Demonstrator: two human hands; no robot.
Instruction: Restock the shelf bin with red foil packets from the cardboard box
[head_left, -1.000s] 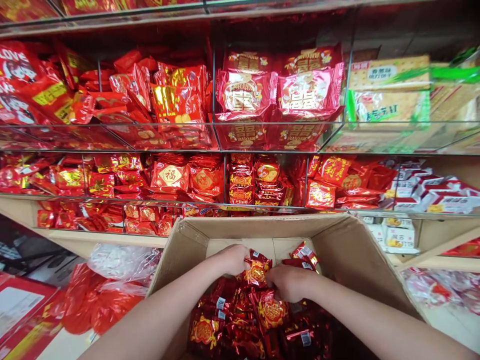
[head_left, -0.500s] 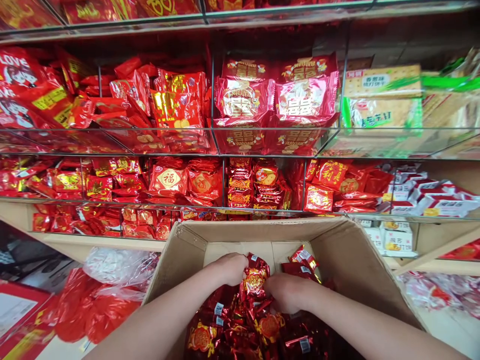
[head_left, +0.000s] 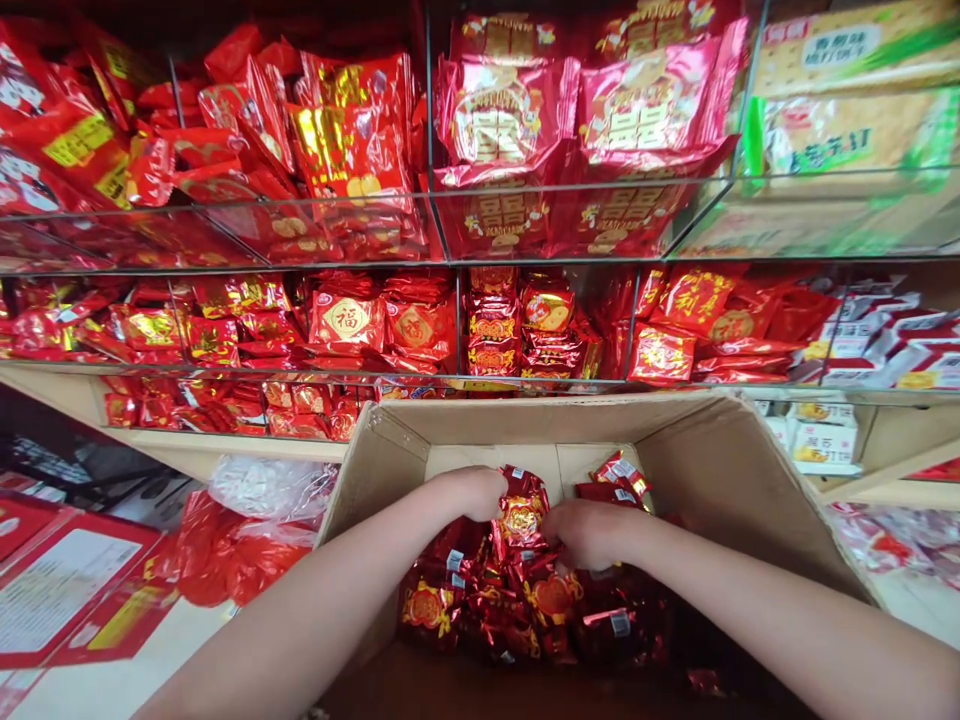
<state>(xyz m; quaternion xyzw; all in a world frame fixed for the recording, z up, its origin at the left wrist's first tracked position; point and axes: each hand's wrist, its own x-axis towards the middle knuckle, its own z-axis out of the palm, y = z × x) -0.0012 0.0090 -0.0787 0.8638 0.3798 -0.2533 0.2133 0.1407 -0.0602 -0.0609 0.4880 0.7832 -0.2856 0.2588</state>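
Note:
Inside an open cardboard box (head_left: 547,417), my left hand (head_left: 482,492) is closed at the left edge of a shiny red and gold packet (head_left: 523,518). My right hand (head_left: 589,533) is closed at the packet's right side, its fingertips partly hidden. Many dark red wrapped packets (head_left: 555,598) lie heaped beneath both hands. Behind my right hand, a brighter red packet (head_left: 621,470) rests on the heap near the box's back wall.
Glass-fronted shelves (head_left: 442,225) with red and pink snack packs stand behind the box. Green and white cracker packs (head_left: 847,135) are at the upper right. Red plastic bags (head_left: 240,550) and a red carton (head_left: 67,590) lie at the left.
The view has shifted, so the shelves appear higher and the red carton shows more. Both hands stay at the same packet, with little movement relative to the box.

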